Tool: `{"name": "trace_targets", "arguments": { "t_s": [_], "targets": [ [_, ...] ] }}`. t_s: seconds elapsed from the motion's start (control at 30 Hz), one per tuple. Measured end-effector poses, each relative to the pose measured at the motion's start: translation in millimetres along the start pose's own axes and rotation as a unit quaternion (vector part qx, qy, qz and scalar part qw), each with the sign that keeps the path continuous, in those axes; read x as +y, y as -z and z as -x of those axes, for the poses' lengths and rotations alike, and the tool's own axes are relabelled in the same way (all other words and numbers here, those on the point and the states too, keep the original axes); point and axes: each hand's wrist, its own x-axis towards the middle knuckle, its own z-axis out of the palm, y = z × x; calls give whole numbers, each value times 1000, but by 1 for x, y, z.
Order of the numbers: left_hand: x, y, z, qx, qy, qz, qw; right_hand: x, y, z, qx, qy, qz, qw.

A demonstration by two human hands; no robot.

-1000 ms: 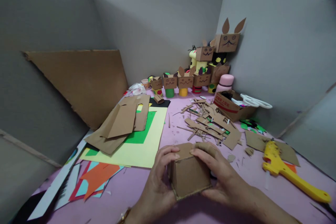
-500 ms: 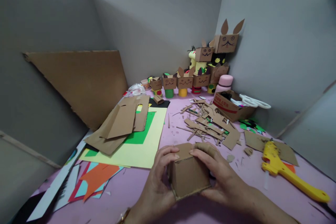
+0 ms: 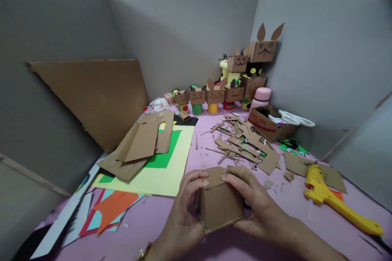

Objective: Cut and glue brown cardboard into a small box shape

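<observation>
At the near edge, the left hand (image 3: 186, 208) and the right hand (image 3: 259, 206) are both closed around a small cardboard box (image 3: 223, 208), one from each side, with fingertips on its upper part. The box is in the middle, low over the pink worktop (image 3: 159, 228); whether it touches the surface, I cannot say well. To the left lies cut orange paper (image 3: 118, 206), and to the right a yellow glue gun (image 3: 330, 202). Farther, cardboard sheets (image 3: 141, 142) lie on pale yellow paper (image 3: 180, 175), across from a heap of cardboard scraps (image 3: 241, 147). At the back stand cardboard animal figures (image 3: 216, 96) beside a pink bottle (image 3: 262, 94).
</observation>
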Motion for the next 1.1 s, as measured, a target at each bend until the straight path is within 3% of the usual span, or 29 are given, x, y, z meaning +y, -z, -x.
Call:
{"name": "trace_targets", "arguments": {
  "t_s": [0.63,0.8,0.9,1.1],
  "targets": [
    [1,1,1,1,-11,0,1000,-1,-1,0,22,13,24,999],
    [3,2,1,1,-21,-16,1000,-1,0,0,42,48,54,996],
    [3,4,2,7,-47,-49,998,2,0,4,57,70,87,992],
    [7,7,3,39,-176,-123,976,3,0,17,118,124,150,974]
  ]
}}
